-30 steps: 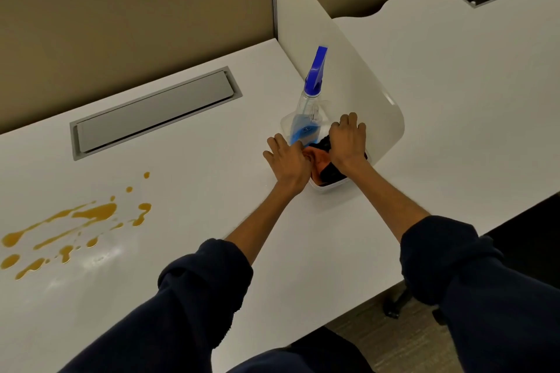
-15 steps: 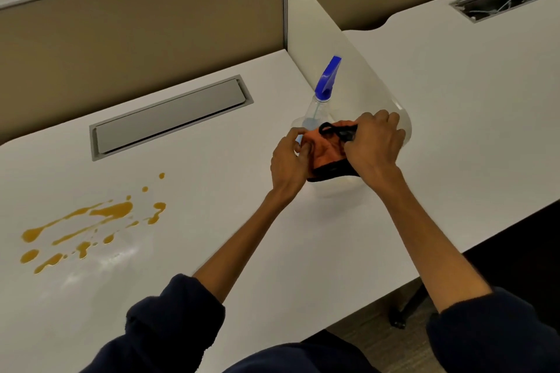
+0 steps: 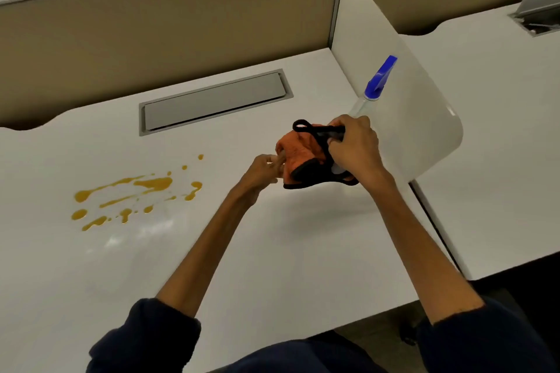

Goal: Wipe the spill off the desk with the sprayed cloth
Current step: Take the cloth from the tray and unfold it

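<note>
1. Nearest, the left hand reaches up from the desk; its fingers are pinched narrowly on the near-left edge of the cloth.
2. Just beyond, the right hand holds the cloth in the air above the desk, its fingers closed on the black trim and loop.
3. The cloth is in hand, bunched and not opened out. I cannot tell whether it is damp.
4. The spray bottle stands just behind the right fingers, so spraying looks not yet done.
5. The spill lies well to the left of the left fingers, whole and unsmeared; all the wiping is left.
</note>
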`<state>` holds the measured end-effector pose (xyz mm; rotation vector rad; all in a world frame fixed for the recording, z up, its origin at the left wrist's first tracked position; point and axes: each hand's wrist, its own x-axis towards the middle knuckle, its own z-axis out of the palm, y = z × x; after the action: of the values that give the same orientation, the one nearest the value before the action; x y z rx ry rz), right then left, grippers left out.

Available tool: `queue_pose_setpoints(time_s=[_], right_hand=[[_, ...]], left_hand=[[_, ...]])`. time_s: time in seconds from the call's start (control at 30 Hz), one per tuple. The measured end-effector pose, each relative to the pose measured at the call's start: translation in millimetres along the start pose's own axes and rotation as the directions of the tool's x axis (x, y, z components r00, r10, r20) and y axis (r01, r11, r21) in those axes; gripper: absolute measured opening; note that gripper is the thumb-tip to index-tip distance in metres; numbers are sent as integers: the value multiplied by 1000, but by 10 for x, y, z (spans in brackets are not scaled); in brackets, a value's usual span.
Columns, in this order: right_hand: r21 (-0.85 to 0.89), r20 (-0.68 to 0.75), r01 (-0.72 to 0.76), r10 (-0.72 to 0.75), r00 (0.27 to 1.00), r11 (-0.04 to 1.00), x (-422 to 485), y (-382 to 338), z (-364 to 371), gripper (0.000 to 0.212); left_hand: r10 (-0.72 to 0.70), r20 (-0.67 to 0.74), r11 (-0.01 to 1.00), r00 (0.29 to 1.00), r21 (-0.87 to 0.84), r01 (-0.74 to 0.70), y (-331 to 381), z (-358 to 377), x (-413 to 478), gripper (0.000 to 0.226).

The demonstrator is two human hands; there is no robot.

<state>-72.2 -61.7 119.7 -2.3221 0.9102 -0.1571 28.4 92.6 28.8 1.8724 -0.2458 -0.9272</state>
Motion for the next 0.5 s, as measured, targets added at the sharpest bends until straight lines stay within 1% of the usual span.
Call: queue_pose_setpoints(time_s=[0.03, 0.07, 0.1, 0.13, 0.17, 0.2, 0.23, 0.27, 0.3, 0.37, 0.43, 0.47, 0.5], right_hand=[[45, 7, 14, -14, 1000, 999, 2, -22, 65, 30], [86, 13, 27, -28, 1000, 996, 7, -39, 131, 29], [118, 21, 38, -41, 999, 992, 10, -53, 198, 28], [145, 31, 51, -56, 998, 988, 9, -69, 263, 27], [178, 42, 66, -75, 996, 982, 5, -83, 322, 26], [219, 53, 82, -96, 994, 972, -2, -97, 379, 25], [266, 62, 97, -118, 991, 959, -4, -110, 434, 24], [307, 61, 116, -142, 988, 944, -7, -122, 486, 22], [340, 53, 141, -168, 984, 930, -6, -134, 533, 20], [403, 43, 181, -216, 975, 897, -5, -152, 618, 19], [487, 38, 196, -244, 969, 851, -13, -140, 687, 22], [525, 33, 201, -256, 966, 827, -18, -124, 712, 22], [559, 29, 206, -268, 963, 803, -20, -104, 734, 21]], left_hand=[[-3, 44, 997, 999, -81, 7, -55, -81, -25, 56], [-6, 88, 978, 996, -209, 24, -112, -154, -57, 53], [-3, 124, 933, 992, -357, 47, -164, -226, -91, 42], [6, 153, 856, 988, -512, 74, -210, -296, -114, 29], [8, 168, 752, 986, -651, 105, -252, -363, -129, 23], [2, 175, 617, 985, -775, 136, -285, -425, -135, 19], [-7, 170, 489, 985, -859, 152, -315, -485, -135, 13], [-19, 157, 384, 987, -911, 153, -332, -543, -130, 21], [-42, 147, 332, 988, -931, 152, -338, -600, -125, 36], [-54, 173, 273, 983, -945, 181, -336, -710, -112, 58], [-21, 207, 242, 978, -948, 205, -319, -776, -120, 70], [-11, 212, 247, 977, -947, 208, -318, -808, -108, 72], [-22, 198, 280, 980, -940, 196, -305, -825, -117, 69]])
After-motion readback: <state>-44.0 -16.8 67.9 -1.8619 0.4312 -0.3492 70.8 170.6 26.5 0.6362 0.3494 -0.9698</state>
